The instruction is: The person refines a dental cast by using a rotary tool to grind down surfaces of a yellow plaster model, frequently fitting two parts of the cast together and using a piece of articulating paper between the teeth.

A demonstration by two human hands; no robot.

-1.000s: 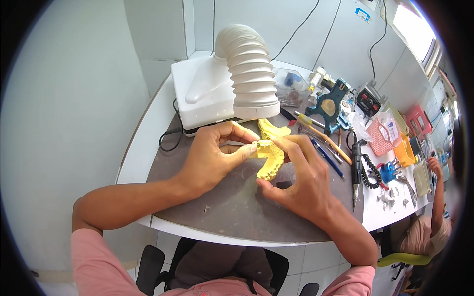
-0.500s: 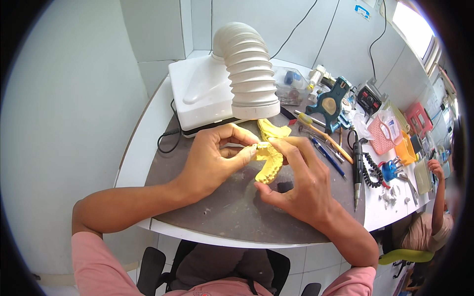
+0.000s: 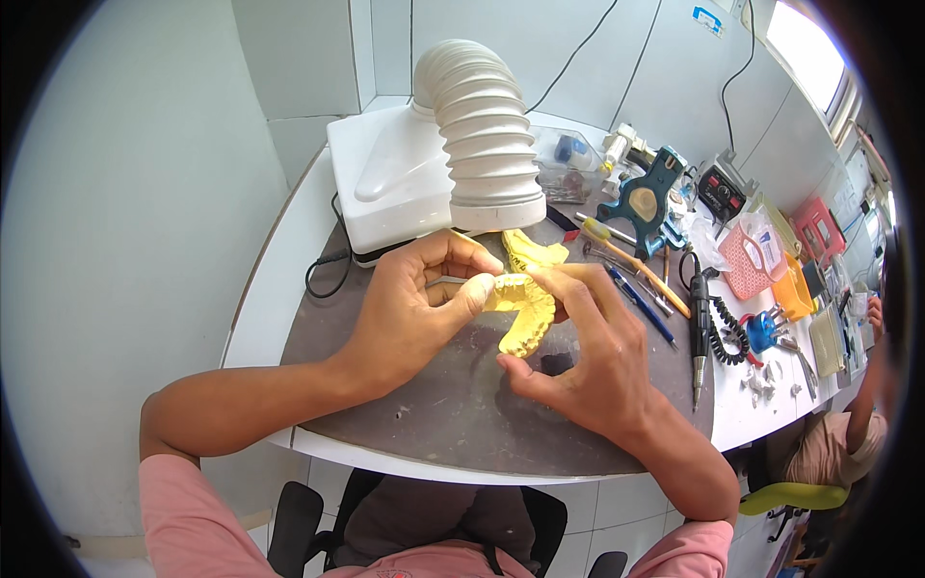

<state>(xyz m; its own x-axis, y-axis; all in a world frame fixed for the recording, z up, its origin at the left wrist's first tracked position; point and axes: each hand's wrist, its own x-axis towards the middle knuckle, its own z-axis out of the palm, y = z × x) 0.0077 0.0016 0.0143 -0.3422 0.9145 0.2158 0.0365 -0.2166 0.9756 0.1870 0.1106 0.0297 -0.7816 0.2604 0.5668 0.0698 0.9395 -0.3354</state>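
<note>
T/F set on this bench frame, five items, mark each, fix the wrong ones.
1. Both the left hand and the right hand are at the yellow dental model. True.
2. The ribbed hose is bright blue. False: it is white.
3. A second yellow piece lies just beyond the model in hand. True.
4. The black handpiece lies to the left of the left hand. False: it lies to the right of the right hand.
5. The blue pen is gripped in the right hand. False: it lies on the bench, to the right of the model.
</note>
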